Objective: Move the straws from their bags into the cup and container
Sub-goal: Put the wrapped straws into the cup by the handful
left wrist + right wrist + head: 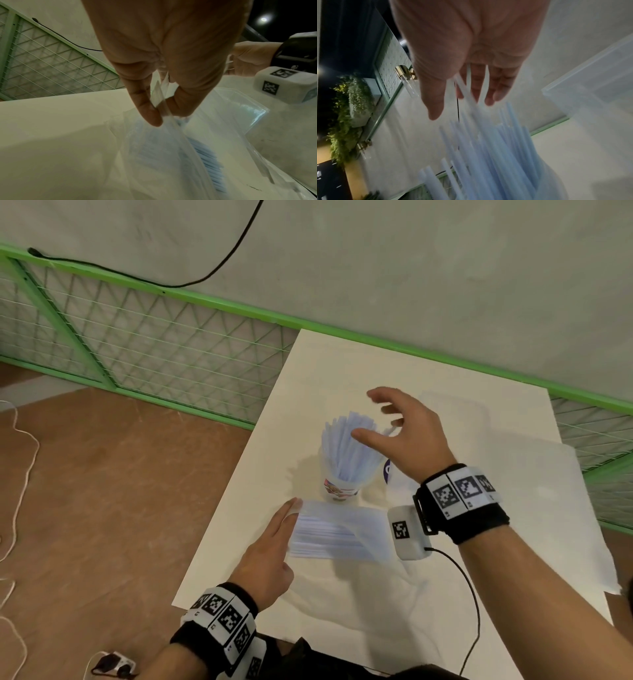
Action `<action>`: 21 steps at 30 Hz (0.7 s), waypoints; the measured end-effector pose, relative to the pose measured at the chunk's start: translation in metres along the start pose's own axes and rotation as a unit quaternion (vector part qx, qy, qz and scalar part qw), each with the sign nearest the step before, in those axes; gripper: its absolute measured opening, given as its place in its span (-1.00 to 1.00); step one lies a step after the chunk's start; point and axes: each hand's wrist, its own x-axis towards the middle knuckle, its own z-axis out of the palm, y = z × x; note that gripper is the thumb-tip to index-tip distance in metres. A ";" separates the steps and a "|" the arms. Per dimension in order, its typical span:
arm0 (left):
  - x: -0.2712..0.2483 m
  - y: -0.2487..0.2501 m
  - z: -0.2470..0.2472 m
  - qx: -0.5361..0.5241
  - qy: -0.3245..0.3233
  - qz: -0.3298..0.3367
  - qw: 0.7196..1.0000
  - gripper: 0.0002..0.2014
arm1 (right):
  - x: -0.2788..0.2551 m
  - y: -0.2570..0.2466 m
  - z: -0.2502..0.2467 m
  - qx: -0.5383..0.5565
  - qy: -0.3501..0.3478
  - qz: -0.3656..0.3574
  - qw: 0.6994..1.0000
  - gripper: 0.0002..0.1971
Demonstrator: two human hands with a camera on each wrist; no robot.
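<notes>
A clear cup [340,491] with a printed base stands mid-table, full of pale blue straws [349,440] [496,155]. My right hand [376,419] [462,105] hovers just above the straw tips with fingers spread; one or two blurred straws lie loose against the fingers. In front of the cup a clear bag [332,534] [163,155] of blue straws lies flat. My left hand [294,508] [161,109] pinches the bag's left edge between thumb and finger. A clear plastic container [455,412] [590,81] sits behind the right hand.
The white table [239,525] ends close to my left hand, with brown floor beyond. A green wire fence [154,344] runs along the wall behind. A limp clear plastic sheet [565,474] lies at the table's right side. A black cable [469,587] trails from my right wrist.
</notes>
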 end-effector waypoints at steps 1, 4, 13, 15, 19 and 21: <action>0.000 0.000 0.000 0.000 0.000 0.000 1.000 0.01 | -0.004 0.002 0.001 -0.001 0.024 -0.019 1.000 -0.43; 0.000 0.000 -0.002 -0.003 0.001 0.001 1.000 0.01 | -0.020 0.005 0.009 -0.047 0.056 -0.079 0.994 -0.40; 0.001 0.002 -0.004 -0.001 -0.002 -0.004 1.000 0.02 | -0.054 0.024 0.051 -0.152 -0.061 -0.079 0.983 -0.25; 0.000 0.002 -0.004 -0.003 -0.002 -0.005 1.000 0.02 | -0.054 0.025 0.053 -0.137 -0.006 -0.053 0.989 -0.20; -0.001 0.003 -0.003 -0.004 -0.006 -0.008 1.000 0.03 | -0.050 0.027 0.063 -0.170 -0.053 -0.027 0.984 -0.04; -0.001 0.003 -0.004 -0.004 -0.006 -0.008 1.000 0.04 | -0.045 0.026 0.066 -0.163 -0.051 -0.030 0.985 0.00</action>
